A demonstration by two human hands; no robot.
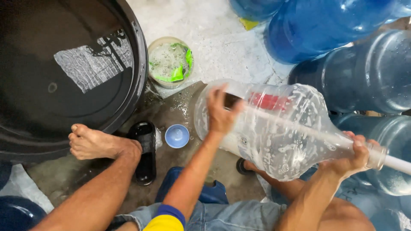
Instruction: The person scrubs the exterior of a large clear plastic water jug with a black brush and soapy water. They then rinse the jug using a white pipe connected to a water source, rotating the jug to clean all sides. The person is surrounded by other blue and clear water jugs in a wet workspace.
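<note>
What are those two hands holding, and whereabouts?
A soapy clear water jug: the left hand presses its base end, and the right hand grips its neck.

Both hands on soapy clear water jug (282, 128), left hand (220, 112) steadying its base, right hand (349, 158) gripping neck

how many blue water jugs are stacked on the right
4 at least: one top centre, cut by the frame; a large one beside it; a darker one below; one at lower right behind the clear soapy jug. More may be hidden.
</note>
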